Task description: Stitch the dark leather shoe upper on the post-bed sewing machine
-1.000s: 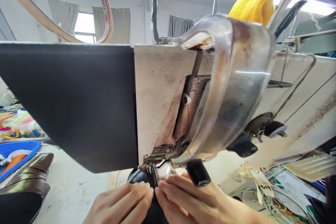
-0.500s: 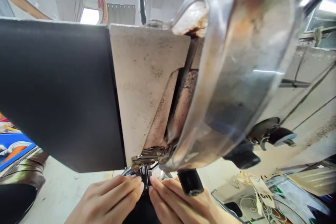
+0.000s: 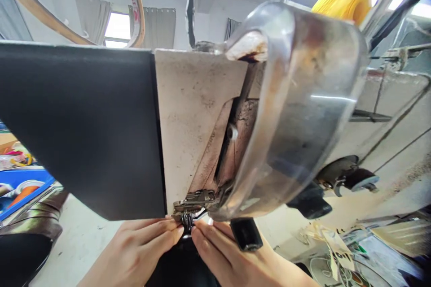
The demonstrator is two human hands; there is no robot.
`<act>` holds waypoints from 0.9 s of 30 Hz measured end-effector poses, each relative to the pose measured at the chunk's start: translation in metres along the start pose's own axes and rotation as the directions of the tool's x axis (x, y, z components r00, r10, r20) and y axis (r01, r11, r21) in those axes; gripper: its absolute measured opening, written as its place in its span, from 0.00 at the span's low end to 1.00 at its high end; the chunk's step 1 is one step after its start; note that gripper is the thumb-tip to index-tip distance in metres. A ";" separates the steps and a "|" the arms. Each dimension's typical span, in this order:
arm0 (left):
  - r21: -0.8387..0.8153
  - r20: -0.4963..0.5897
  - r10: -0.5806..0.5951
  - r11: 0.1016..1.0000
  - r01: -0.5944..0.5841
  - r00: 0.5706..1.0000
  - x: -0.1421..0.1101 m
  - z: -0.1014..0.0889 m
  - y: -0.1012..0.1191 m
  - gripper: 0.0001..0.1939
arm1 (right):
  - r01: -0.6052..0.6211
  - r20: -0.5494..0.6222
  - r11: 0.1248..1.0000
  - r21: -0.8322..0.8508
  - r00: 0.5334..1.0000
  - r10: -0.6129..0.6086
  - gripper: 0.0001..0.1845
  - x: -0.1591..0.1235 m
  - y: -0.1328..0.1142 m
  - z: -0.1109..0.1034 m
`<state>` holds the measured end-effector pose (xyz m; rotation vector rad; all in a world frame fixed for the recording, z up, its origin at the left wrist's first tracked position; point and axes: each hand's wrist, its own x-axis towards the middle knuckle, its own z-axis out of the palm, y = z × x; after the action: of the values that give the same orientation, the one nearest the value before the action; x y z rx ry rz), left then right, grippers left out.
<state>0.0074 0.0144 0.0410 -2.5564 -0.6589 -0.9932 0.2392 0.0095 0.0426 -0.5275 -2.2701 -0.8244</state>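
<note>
My left hand (image 3: 141, 244) and my right hand (image 3: 235, 253) lie on either side of the metal presser foot (image 3: 187, 223) of a sewing machine (image 3: 197, 121). The fingers of each are held together, their tips close to the foot. Between and under them is a piece of smooth black material (image 3: 185, 262), pinched or pressed at its sides; its far end is hidden by the foot and fingers. Some left fingertips tuck behind the lower edge of a large black panel (image 3: 84, 130). A black knob-like part (image 3: 246, 234) hangs over my right hand.
A clear curved guard (image 3: 313, 112) covers the machine's right side. Above it shows a yellow thread spool (image 3: 343, 2). At left are a blue tray (image 3: 27, 188) of coloured things and dark shiny pieces (image 3: 37, 228). Tangled thread and tags (image 3: 336, 251) lie at lower right.
Both hands have moved slightly forward, and more black material shows between them. A small round metal part now shows in the machine's slot. The view has shifted, bringing the yellow spool into sight.
</note>
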 end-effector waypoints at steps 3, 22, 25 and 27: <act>-0.121 0.077 -0.097 0.987 0.106 0.992 -0.004 0.003 -0.002 0.15 | -0.011 0.022 1.000 0.008 1.000 0.011 0.13 -0.002 0.003 0.002; -0.159 0.228 -0.268 0.938 0.307 0.936 -0.020 0.017 -0.007 0.13 | -0.231 0.142 0.937 0.262 0.969 0.200 0.13 -0.016 0.002 0.023; -0.142 0.241 -0.256 0.945 0.295 0.936 -0.021 0.017 -0.009 0.13 | -0.249 0.117 0.923 0.293 0.968 0.223 0.12 -0.014 0.002 0.023; -0.121 0.218 -0.219 0.961 0.249 0.951 -0.021 0.017 -0.010 0.13 | -0.257 0.116 0.916 0.307 0.966 0.232 0.12 -0.014 0.002 0.022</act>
<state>-0.0022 0.0242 0.0158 -2.7836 -1.0011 -0.8873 0.2396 0.0238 0.0207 -0.6818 -2.2864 -0.3065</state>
